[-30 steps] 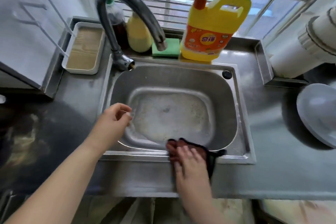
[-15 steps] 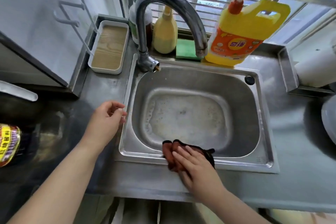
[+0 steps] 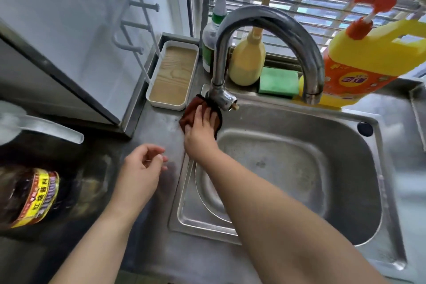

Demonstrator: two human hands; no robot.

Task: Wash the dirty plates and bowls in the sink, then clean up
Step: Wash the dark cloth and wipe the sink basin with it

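From the head camera, the right hand (image 3: 200, 132) lies flat with straight fingers on a dark red-brown cloth (image 3: 197, 113). It presses the cloth on the far left corner of the shiny steel sink (image 3: 359, 182), right by the foot of the curved metal tap (image 3: 265, 30). The left hand (image 3: 140, 168) hovers over the grey counter (image 3: 161, 127) beside the sink, fingers loosely curled, holding nothing. A green sponge (image 3: 277, 80) sits behind the tap, next to a big yellow soap jug (image 3: 368, 60).
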